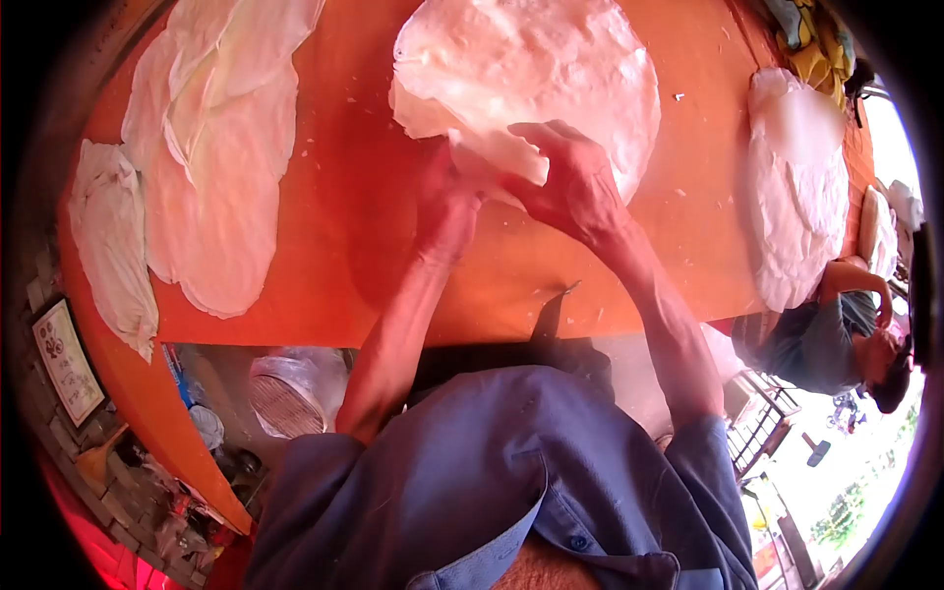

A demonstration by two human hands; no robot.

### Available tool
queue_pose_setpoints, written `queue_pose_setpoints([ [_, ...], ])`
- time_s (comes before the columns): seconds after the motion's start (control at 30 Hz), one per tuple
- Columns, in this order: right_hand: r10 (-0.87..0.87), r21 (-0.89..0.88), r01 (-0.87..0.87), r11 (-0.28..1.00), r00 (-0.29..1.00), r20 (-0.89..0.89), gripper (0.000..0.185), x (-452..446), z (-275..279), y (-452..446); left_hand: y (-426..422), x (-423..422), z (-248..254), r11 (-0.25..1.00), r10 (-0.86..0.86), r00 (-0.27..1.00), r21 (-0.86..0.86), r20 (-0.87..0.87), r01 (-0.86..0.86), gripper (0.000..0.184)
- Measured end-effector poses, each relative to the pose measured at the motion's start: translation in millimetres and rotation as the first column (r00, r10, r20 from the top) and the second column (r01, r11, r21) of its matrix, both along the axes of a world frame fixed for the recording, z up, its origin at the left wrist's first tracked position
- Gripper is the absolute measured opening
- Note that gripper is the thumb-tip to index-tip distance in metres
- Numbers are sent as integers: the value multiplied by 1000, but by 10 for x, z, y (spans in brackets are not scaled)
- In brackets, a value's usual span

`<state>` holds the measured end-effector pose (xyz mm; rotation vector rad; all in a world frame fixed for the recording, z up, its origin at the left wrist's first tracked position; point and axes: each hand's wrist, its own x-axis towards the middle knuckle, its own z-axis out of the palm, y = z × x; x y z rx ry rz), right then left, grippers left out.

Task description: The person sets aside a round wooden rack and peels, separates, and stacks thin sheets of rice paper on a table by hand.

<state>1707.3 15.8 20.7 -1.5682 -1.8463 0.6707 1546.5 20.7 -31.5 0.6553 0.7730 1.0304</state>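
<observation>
A large, thin, pale round flatbread (551, 69) with a wrinkled surface lies on the orange table (354, 256) in front of me. Its near edge is lifted and partly folded. My left hand (450, 187) is closed on that edge, its fingertips partly hidden behind the sheet. Close beside it, my right hand (570, 177) pinches the same edge between thumb and curled fingers. More thin sheets, folded and overlapping, lie in a long pile (221, 187) on the left.
A crumpled pale cloth or sheet (113, 236) lies at the table's left end; another pale bundle (798, 187) rests at the right. A person (831, 324) is beyond the right edge. Below the table stands a plastic-wrapped round stack (290, 393). Small crumbs dot the tabletop.
</observation>
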Motion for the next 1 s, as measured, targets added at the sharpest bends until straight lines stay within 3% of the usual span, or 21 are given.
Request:
queue_pose_setpoints([
  [0.07, -77, 38, 72, 997, 987, 141, 36, -13, -200, 32, -125, -269, -682, 997, 40, 999, -59, -11, -40, 38],
  [0.1, -128, 197, 74, 978, 952, 278, 24, -104, -280, 44, -105, -269, -737, 983, 52, 998, -173, -46, -60, 39],
  [0.17, -46, 70, 11, 997, 856, 515, 8, -249, -420, 51, -36, -287, -832, 934, 42, 996, -350, -79, -67, 43],
  [0.2, 18, 21, -32, 999, 869, 495, 7, -207, -507, 90, 4, -306, -850, 909, 19, 997, -414, -78, -50, 45],
  [0.27, -112, 18, 113, 993, 930, 351, 3, 14, -116, 211, 28, -370, -966, 917, -48, 999, -396, 10, 48, 46],
  [0.37, -288, 107, 297, 949, 953, -89, 12, 973, 541, 342, -66, -428, -623, 952, 6, 998, -307, 56, 11, 53],
  [0.4, -315, -84, 303, 949, 918, -243, 17, 1402, 740, 239, -131, -467, -555, 953, -19, 998, -300, 63, 37, 53],
  [0.43, -428, -187, 386, 903, 793, -433, 14, 1701, 1016, 84, -143, -501, -523, 943, -40, 999, -331, 14, 42, 51],
  [0.47, -436, -36, 496, 868, 725, -533, 15, 2099, 954, -31, -136, -496, -506, 932, -57, 998, -360, -35, 41, 50],
  [0.53, -618, -109, 648, 754, 645, -449, 24, 2756, 1245, -502, -96, -518, -487, 916, -62, 997, -398, -38, 42, 50],
  [0.57, -726, -94, 779, 619, 523, -446, 24, 2880, 1328, -715, -67, -530, -477, 896, -56, 997, -442, -46, 30, 50],
  [0.63, -781, -102, 848, 520, 424, -459, 28, 3591, 1033, -1185, -24, -530, -496, 913, -82, 990, -407, -111, 30, 49],
  [0.67, -834, -50, 879, 473, 429, -348, 31, 4075, 730, -1471, -13, -529, -499, 913, -62, 992, -409, -114, 10, 48],
  [0.7, -885, -75, 927, 368, 324, -335, 33, 4508, 374, -1735, -5, -514, -494, 912, -43, 992, -410, -117, -8, 48],
  [0.73, -944, 88, 941, 328, 329, 11, 36, 4547, 226, -1887, -22, -452, -405, 915, -58, 992, -403, -112, 8, 48],
  [0.77, -907, 250, 909, 333, 236, 350, 39, 4444, 280, -1948, -61, -324, -227, 932, -33, 997, -363, -72, 4, 47],
  [0.83, -906, 630, 655, 417, 248, 342, 48, 3816, 246, -1731, -100, -55, 34, 949, -18, 999, -316, -30, 7, 46],
  [0.87, -896, 610, 656, 444, 332, 296, 56, 3427, 175, -1522, -121, 57, 149, 963, -36, 998, -270, -44, 23, 47],
  [0.9, -785, 423, 670, 610, 584, 207, 65, 2831, 151, -1332, -141, 191, 253, 975, -53, 997, -218, -56, 40, 47],
  [0.93, -630, 299, 574, 762, 763, 143, 69, 2358, 209, -1206, -156, 387, 358, 990, -68, 991, -131, -119, 52, 50],
  [1.0, -298, 1, 301, 954, 946, -123, 78, 1414, 323, -953, -124, 718, 453, 987, -119, 986, -125, -112, 105, 51],
])
